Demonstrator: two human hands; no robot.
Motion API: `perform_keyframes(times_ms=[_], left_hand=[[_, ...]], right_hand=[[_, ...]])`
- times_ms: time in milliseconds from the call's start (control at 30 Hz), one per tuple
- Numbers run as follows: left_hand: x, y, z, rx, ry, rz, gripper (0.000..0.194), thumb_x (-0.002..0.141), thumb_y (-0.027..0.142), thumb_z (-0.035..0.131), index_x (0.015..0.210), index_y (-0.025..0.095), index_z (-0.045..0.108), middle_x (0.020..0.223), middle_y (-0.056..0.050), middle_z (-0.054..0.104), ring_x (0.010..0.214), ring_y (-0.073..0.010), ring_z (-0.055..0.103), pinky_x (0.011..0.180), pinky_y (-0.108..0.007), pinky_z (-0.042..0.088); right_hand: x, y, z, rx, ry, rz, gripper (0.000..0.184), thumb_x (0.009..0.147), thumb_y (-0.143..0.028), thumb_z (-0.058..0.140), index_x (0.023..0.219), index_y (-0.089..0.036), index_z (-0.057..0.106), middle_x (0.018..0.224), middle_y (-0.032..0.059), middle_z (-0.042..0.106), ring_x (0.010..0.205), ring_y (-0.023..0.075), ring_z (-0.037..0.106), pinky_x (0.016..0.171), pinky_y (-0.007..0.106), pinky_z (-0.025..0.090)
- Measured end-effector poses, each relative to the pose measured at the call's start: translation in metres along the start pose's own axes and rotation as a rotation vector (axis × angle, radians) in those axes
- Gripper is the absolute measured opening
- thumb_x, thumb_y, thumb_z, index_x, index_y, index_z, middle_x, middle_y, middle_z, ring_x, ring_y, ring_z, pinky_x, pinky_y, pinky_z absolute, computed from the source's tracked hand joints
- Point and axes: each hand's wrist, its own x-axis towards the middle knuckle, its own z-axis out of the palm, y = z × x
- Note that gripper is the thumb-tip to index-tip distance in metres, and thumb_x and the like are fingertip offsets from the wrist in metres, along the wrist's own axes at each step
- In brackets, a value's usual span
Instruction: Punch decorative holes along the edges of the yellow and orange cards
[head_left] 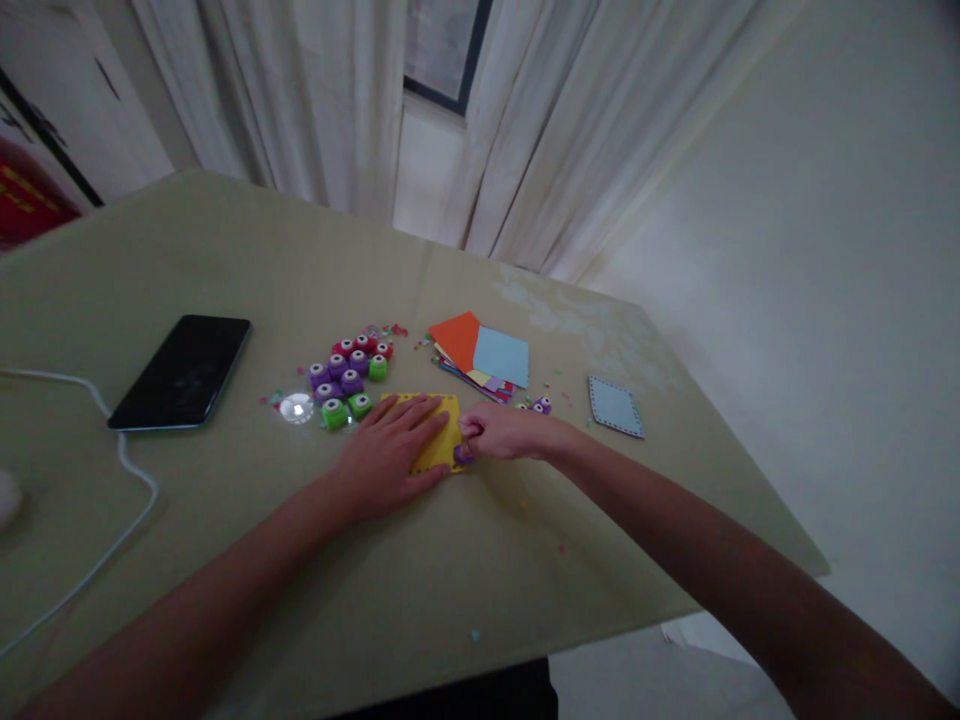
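A yellow sheet of card (444, 440) lies on the table, with small punched marks along its edges. My left hand (394, 440) rests flat on it, fingers stretched out. At the card's right edge my right hand (495, 430) is closed on a small purple paper punch (463, 455), largely hidden under the fingers. Beyond my left hand stands a group of similar little punches: purple ones (337, 365), green ones (334, 413) and red ones (364, 343).
Coloured cards (501, 355) are stacked past my hands. A pale blue card (615, 406) with a punched border lies at the right. More small punches (541, 405) sit behind my right wrist. A black tablet (184, 370) and white cable (142, 470) lie left, paper bits around.
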Motion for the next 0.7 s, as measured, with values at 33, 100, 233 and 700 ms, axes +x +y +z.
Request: perform_keyframes(times_ms=[33, 100, 233, 700], left_hand=[[0.0, 0.0, 0.0, -0.002, 0.007, 0.001, 0.062, 0.101, 0.057, 0.062, 0.152, 0.022, 0.059, 0.166, -0.014, 0.053, 0.153, -0.0359, 0.049, 0.131, -0.059, 0.028], [0.0, 0.0, 0.001, -0.006, 0.021, 0.005, 0.062, 0.101, 0.057, 0.062, 0.153, 0.023, 0.059, 0.166, -0.013, 0.053, 0.153, -0.0356, 0.049, 0.131, -0.059, 0.029], [0.0, -0.001, 0.001, 0.011, 0.013, 0.006, 0.062, 0.102, 0.057, 0.06, 0.153, 0.024, 0.059, 0.167, -0.013, 0.052, 0.154, -0.0351, 0.048, 0.131, -0.058, 0.029], [0.001, 0.0, -0.002, 0.042, -0.024, -0.016, 0.064, 0.101, 0.055, 0.06, 0.158, 0.026, 0.055, 0.17, -0.011, 0.049, 0.155, -0.034, 0.047, 0.132, -0.057, 0.029]], right_hand=[[-0.001, 0.001, 0.0, 0.017, 0.01, 0.001, 0.043, 0.085, -0.014, 0.075, 0.064, -0.021, 0.037, 0.06, -0.009, 0.031, 0.062, 0.0109, 0.03, 0.059, 0.03, 0.017], [-0.007, 0.004, 0.003, 0.047, 0.04, 0.004, 0.041, 0.087, -0.017, 0.075, 0.067, -0.021, 0.04, 0.062, -0.009, 0.036, 0.063, 0.0109, 0.034, 0.059, 0.028, 0.021], [-0.024, 0.009, 0.018, 0.216, 0.224, -0.044, 0.02, 0.089, -0.018, 0.075, 0.084, -0.02, 0.055, 0.071, -0.0081, 0.049, 0.067, 0.0116, 0.045, 0.062, 0.024, 0.031], [-0.053, 0.031, 0.036, -0.265, 0.73, 0.272, 0.018, 0.103, -0.03, 0.064, 0.113, -0.025, 0.078, 0.119, 0.0075, 0.078, 0.103, 0.0251, 0.071, 0.077, 0.031, 0.047]])
